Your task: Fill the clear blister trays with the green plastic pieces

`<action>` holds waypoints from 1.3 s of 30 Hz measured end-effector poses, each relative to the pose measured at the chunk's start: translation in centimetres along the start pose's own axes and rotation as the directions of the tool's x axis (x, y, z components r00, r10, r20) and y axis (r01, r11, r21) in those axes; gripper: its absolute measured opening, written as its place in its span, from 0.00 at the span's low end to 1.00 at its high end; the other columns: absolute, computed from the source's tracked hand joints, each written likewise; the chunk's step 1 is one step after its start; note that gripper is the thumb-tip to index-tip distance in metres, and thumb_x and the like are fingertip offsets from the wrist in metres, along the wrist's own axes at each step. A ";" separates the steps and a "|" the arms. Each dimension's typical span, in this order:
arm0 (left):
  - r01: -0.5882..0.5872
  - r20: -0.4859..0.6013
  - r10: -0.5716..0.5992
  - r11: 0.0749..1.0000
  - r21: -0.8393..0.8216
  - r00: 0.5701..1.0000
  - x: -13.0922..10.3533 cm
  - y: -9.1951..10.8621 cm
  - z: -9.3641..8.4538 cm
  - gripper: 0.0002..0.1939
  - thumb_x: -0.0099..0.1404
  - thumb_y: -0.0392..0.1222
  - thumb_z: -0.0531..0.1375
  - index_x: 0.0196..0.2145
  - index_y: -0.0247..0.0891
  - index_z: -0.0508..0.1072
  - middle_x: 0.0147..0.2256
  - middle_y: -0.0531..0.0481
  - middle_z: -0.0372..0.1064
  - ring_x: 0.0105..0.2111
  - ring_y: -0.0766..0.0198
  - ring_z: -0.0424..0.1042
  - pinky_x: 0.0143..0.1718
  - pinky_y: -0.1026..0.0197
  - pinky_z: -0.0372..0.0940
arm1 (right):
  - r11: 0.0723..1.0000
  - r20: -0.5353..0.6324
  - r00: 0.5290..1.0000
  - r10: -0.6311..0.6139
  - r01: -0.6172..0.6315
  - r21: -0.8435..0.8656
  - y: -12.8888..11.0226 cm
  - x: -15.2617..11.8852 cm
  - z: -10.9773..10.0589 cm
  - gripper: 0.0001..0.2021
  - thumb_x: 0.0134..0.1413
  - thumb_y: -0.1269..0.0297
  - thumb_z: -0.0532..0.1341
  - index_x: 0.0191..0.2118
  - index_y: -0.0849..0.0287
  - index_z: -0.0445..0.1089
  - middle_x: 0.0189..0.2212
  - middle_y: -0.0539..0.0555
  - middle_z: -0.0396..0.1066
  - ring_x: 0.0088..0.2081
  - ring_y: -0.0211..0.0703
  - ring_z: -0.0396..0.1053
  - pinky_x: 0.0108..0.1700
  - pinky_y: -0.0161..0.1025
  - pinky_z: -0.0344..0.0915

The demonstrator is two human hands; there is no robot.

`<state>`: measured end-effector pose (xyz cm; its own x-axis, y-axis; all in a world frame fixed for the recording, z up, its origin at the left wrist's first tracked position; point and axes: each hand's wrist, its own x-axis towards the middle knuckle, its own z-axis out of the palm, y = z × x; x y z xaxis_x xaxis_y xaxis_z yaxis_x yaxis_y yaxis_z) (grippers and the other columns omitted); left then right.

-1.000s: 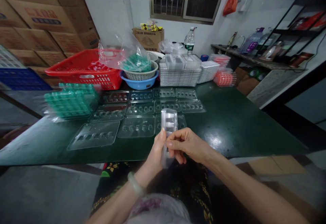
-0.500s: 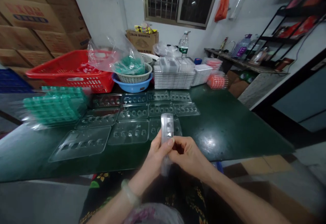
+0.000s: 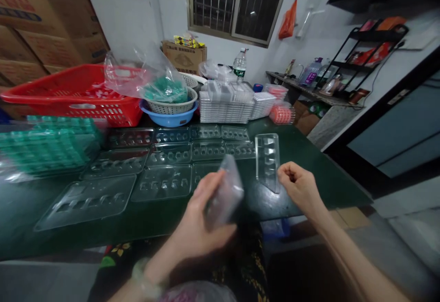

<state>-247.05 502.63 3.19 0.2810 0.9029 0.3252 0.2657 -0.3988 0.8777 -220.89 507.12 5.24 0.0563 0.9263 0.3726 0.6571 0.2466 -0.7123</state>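
Note:
Near the front of the green table, my left hand (image 3: pixel 201 215) is closed around a stack of clear plastic trays (image 3: pixel 227 189), blurred by motion. Off to the right, my right hand (image 3: pixel 299 183) pinches the edge of one clear plastic tray (image 3: pixel 268 162), which is tilted up with its row of moulded pockets showing. To the left of the hands, several similar clear trays (image 3: pixel 161 183) lie spread in rows on the table; one is partly hidden behind my left hand.
Green plastic pieces in bags (image 3: pixel 44 146) lie on the table's left. Behind the rows stand a red basket (image 3: pixel 103 112), a blue basin (image 3: pixel 170 118) with a colander (image 3: pixel 172 106), and stacked clear trays (image 3: pixel 225 109). The green table's (image 3: pixel 309 169) right edge shows beyond my right hand.
My hands have moved apart. The right hand has drawn a single tray off the stack and carried it right, while the left keeps the rest. The camera view has turned slightly right.

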 end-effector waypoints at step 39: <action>0.179 0.024 -0.421 0.332 -0.926 0.907 1.1 0.5 2.4 0.27 0.59 0.58 0.50 0.52 0.43 0.64 0.50 0.46 0.63 0.50 0.55 0.62 0.46 0.56 0.60 | 0.934 0.125 0.982 -0.142 0.091 0.344 -9.9 -5.0 8.8 0.06 0.41 0.62 0.65 0.30 0.52 0.72 0.50 0.52 0.57 0.51 0.51 0.55 0.51 0.49 0.54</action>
<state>-244.44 503.00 3.15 0.1651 0.9827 -0.0834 -0.7159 0.1776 0.6752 -234.28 502.60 5.19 -0.1317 0.9102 0.3926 0.3604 0.4129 -0.8364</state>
